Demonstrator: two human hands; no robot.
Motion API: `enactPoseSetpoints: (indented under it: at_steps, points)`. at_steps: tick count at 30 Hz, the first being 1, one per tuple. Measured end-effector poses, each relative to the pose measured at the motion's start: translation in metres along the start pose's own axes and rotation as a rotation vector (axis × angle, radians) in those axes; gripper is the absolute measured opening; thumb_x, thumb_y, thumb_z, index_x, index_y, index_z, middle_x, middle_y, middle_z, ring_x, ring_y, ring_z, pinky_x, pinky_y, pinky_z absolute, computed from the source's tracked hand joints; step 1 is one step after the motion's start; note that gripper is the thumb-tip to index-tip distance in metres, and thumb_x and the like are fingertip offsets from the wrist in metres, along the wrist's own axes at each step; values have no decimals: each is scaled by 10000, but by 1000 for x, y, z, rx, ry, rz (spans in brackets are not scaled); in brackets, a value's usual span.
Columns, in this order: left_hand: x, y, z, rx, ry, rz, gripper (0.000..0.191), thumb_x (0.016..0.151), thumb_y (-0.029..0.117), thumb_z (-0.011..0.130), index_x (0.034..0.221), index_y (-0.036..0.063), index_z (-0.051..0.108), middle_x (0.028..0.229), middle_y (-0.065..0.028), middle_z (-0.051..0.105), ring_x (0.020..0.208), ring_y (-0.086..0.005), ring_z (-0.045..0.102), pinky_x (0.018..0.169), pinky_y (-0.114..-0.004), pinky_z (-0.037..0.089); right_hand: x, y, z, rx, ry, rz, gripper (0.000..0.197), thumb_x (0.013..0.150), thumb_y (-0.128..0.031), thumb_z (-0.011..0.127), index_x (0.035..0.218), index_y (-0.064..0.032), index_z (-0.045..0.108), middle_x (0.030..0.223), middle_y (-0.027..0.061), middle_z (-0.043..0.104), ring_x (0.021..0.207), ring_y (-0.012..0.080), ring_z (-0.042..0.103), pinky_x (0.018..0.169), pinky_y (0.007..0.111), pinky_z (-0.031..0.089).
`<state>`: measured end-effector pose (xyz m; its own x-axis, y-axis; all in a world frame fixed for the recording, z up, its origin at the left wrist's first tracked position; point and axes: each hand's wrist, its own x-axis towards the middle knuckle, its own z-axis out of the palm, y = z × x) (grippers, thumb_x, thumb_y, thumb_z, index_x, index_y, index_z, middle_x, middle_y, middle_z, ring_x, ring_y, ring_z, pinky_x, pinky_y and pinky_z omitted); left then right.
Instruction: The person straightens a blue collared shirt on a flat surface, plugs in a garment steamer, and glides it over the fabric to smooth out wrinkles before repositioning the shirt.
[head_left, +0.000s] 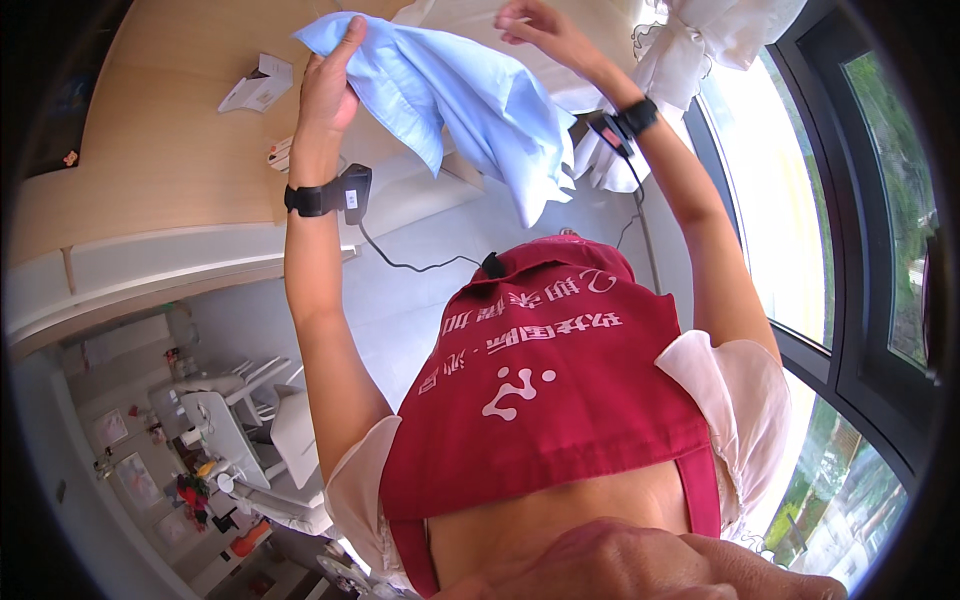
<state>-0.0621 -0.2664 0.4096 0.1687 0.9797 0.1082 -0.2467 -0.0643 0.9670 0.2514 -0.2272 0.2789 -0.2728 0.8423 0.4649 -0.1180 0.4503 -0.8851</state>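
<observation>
A light blue cloth (472, 97) hangs in loose folds across the top middle of the view, its lower end dangling above the floor. My left hand (330, 86) grips its upper left corner, thumb lying on top of the fabric. Raised to the right of the cloth, my right hand (536, 28) has loosely bent fingers and nothing visible in it. A gap shows between this hand and the cloth. Each wrist wears a black strap with a small device; the left device (356, 195) and the right device (611, 136) both trail cables.
Wooden panelling (172, 127) fills the upper left, with a white folded card or box (259, 84) near my left hand. White curtains (679, 60) hang beside dark-framed windows (817, 225) at right. White chairs (296, 435) stand at lower left. A red apron (555, 360) covers my front.
</observation>
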Motion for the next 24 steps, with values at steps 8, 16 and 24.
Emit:
enactPoseSetpoints:
  at_steps: [8, 16, 24]
  points:
    - [-8, 13, 9, 2, 36, 15, 203, 989, 208, 732, 1114, 57, 680, 1051, -20, 710, 988, -142, 666, 910, -323, 529, -68, -35, 4, -177, -75, 3, 500, 977, -205, 698, 1442, -86, 559, 1387, 89, 623, 1332, 208, 551, 1197, 394, 393]
    - [-8, 1, -15, 212, 30, 12, 242, 1003, 241, 718, 1146, 48, 688, 1072, -20, 707, 1004, -127, 649, 909, -297, 502, -58, 9, 17, -204, 21, 2, 246, 1012, -95, 645, 1228, 22, 634, 1103, 63, 725, 998, 148, 678, 936, 307, 533]
    - [-21, -67, -63, 420, 395, 154, 282, 1008, 269, 707, 1057, -9, 706, 941, -5, 695, 849, -92, 594, 790, -270, 475, -56, 7, 26, -134, 14, 57, 180, 974, -34, 643, 1146, 4, 604, 1092, 100, 711, 981, 173, 676, 932, 321, 528]
